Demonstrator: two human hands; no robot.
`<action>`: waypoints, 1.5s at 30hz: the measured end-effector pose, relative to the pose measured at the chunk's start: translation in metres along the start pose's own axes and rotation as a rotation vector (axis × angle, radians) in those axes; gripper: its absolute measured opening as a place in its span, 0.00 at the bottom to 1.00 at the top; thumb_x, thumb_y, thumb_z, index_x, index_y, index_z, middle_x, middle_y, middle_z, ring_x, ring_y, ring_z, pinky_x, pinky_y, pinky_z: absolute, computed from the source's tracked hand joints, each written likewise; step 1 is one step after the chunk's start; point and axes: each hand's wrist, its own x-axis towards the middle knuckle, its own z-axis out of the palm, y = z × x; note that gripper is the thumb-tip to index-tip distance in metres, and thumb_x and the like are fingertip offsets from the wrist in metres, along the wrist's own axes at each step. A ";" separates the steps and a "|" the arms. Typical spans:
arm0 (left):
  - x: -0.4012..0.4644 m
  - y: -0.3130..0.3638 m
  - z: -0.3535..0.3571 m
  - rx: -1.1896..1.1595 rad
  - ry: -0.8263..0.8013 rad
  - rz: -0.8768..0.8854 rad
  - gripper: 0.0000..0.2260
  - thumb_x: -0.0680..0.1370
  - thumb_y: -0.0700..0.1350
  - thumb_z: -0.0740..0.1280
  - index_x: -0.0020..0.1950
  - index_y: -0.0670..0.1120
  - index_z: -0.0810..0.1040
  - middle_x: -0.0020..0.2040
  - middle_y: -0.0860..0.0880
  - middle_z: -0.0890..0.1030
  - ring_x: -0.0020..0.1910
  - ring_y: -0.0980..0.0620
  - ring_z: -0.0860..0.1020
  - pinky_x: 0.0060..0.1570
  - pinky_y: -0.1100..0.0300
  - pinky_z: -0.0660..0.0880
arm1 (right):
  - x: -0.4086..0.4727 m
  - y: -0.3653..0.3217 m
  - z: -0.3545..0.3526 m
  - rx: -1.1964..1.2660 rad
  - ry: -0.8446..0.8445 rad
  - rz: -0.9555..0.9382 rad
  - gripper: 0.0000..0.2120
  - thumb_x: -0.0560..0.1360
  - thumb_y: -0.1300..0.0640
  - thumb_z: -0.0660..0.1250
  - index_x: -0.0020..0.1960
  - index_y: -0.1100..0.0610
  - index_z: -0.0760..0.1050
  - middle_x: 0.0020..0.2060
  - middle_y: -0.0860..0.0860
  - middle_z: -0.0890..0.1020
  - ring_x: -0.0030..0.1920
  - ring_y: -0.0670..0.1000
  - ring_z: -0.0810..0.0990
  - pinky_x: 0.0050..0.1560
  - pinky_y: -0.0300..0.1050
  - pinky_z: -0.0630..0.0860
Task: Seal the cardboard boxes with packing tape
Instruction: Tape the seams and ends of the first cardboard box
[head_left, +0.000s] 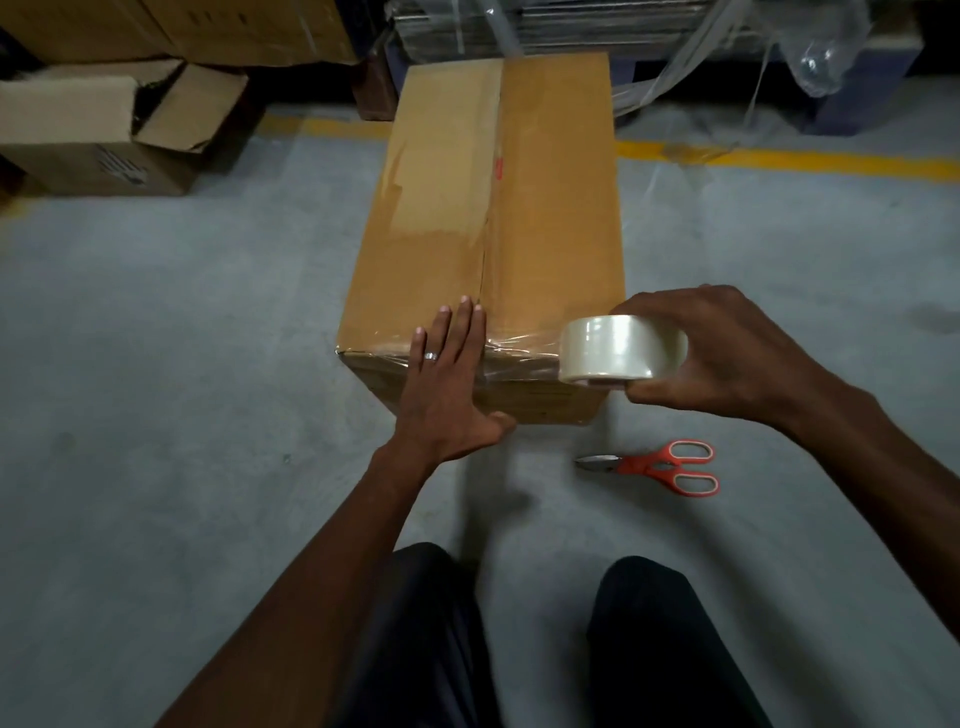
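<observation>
A long brown cardboard box lies on the grey floor, running away from me, with clear tape along its centre seam. My left hand presses flat with straight fingers over the box's near top edge, the thumb against the front face. My right hand grips a roll of clear packing tape at the box's near right corner. A strip of tape runs from the roll along the near edge toward my left hand.
Orange-handled scissors lie on the floor just right of the box's near end. An open cardboard box stands at the far left. Plastic wrap and stacked material sit behind the box. A yellow floor line crosses the back.
</observation>
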 end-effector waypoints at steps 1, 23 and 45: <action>0.000 -0.001 0.001 0.007 -0.002 0.000 0.57 0.62 0.70 0.58 0.85 0.46 0.42 0.85 0.48 0.41 0.83 0.47 0.39 0.78 0.48 0.36 | -0.003 0.001 -0.005 -0.027 -0.004 0.002 0.27 0.61 0.35 0.67 0.57 0.46 0.80 0.48 0.44 0.86 0.47 0.51 0.84 0.45 0.52 0.80; 0.001 0.004 0.018 0.034 0.148 -0.025 0.55 0.64 0.67 0.63 0.85 0.44 0.46 0.85 0.43 0.45 0.83 0.41 0.43 0.80 0.41 0.43 | -0.039 0.083 0.013 -0.031 0.083 0.148 0.27 0.62 0.35 0.69 0.56 0.47 0.80 0.47 0.48 0.85 0.47 0.56 0.84 0.46 0.55 0.80; 0.056 0.081 0.039 0.147 0.257 0.488 0.24 0.84 0.45 0.56 0.81 0.44 0.62 0.82 0.46 0.63 0.81 0.41 0.60 0.78 0.43 0.60 | -0.018 0.031 0.058 -0.067 0.397 -0.035 0.10 0.76 0.52 0.72 0.56 0.54 0.82 0.51 0.50 0.82 0.53 0.55 0.78 0.54 0.53 0.75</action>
